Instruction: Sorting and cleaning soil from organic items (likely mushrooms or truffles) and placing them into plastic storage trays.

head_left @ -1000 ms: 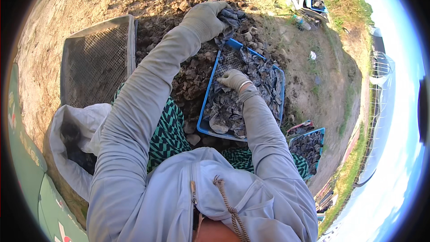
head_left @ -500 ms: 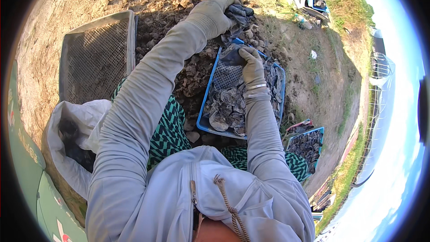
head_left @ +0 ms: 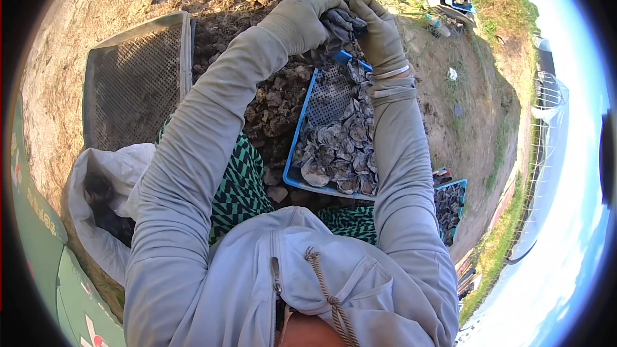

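In a beige work glove, my left hand [head_left: 301, 24] is closed on dark grey, crumpled pieces [head_left: 342, 24] that look like thin, limp film or cloth. My right hand [head_left: 380, 35], gloved too, meets it from the right, its fingers bent over the same dark bunch. Both hands are together above the far edge of a blue-rimmed mesh basket [head_left: 292, 154]. Many grey, wrinkled, flat pieces [head_left: 340, 148] lie in that basket, leaving some of its mesh bottom bare. My right forearm covers the basket's right side.
At left stands a grey mesh crate [head_left: 138, 83], with a white sack [head_left: 106, 154] holding something dark below it. Brown clods [head_left: 279, 99] lie between crate and basket. A second blue basket [head_left: 459, 209] of dark pieces sits right of my arm. Litter and panels [head_left: 443, 0] lie far right.
My right hand has moved up and right from over the basket to the bunch in my left hand. The dark piece it held is no longer seen over the basket.
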The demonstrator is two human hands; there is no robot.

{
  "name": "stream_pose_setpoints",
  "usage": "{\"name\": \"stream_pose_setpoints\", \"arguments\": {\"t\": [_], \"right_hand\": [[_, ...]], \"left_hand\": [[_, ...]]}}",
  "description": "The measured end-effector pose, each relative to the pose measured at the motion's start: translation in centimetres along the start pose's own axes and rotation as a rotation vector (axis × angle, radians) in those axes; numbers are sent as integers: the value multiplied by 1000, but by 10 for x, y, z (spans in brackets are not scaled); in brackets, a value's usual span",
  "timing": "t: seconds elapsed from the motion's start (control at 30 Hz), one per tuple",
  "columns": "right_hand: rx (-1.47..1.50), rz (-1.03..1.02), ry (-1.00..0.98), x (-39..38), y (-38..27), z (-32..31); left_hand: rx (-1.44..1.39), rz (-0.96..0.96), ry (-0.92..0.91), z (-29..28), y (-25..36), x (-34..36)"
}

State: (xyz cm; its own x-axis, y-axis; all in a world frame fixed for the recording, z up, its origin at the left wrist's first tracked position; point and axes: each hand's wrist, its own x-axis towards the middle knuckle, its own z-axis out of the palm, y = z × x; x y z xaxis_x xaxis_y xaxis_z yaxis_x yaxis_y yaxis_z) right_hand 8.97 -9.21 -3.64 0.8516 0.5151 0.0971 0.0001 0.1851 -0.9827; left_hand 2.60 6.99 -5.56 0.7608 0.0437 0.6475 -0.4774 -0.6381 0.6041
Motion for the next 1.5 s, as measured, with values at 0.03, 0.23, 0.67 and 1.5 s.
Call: {"name": "stream_pose_setpoints", "arguments": {"t": [0.03, 0.23, 0.67, 1.5], "right_hand": [[40, 116, 76, -10, -1, -7], [-1477, 669, -273, -78, 123, -84], [-1344, 677, -290, -181, 85, -88], [-371, -101, 36, 11, -14, 4]], "left_hand": [[-65, -186, -174, -3, 5, 0], [-241, -450, -264, 5, 1, 1], [-262, -425, -264, 9, -5, -2], [239, -33, -63, -6, 8, -1]]}}
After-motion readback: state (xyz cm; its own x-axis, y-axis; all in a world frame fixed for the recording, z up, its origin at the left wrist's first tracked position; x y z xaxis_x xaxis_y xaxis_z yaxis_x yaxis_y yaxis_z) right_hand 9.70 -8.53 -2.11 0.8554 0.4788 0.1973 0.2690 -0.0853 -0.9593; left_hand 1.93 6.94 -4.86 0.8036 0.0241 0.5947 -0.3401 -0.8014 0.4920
